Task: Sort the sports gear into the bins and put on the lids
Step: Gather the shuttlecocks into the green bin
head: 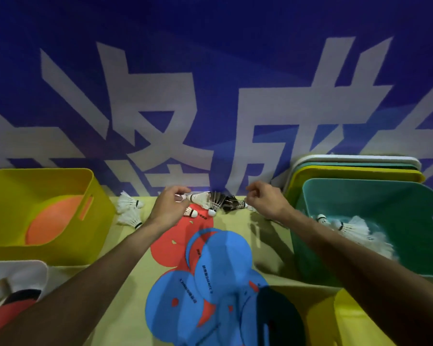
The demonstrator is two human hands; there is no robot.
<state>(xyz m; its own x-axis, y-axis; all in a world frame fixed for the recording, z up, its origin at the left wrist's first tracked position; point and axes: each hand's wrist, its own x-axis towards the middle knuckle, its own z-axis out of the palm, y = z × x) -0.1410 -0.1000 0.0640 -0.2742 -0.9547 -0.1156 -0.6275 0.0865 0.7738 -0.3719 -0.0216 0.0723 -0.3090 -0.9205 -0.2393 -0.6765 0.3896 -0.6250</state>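
Observation:
At the back of the yellow table a small heap of shuttlecocks lies against the blue banner. My left hand (169,204) is closed, its fingertips pinching the cork end of a white shuttlecock (201,198). My right hand (266,199) is closed too, pinching the cork end of a black shuttlecock (233,204). Another dark shuttlecock (215,204) lies between them. Two white shuttlecocks (130,209) rest left of my left hand. The green bin (410,250) on the right holds several white shuttlecocks (353,229). An orange disc (55,221) lies in the yellow bin (0,248) on the left.
Blue discs (223,265) and red discs (170,243) overlap in the middle of the table. Stacked lids (355,168) lean behind the green bin. A white bin (35,268) at lower left holds red and black paddles. Another yellow bin (360,320) sits at lower right.

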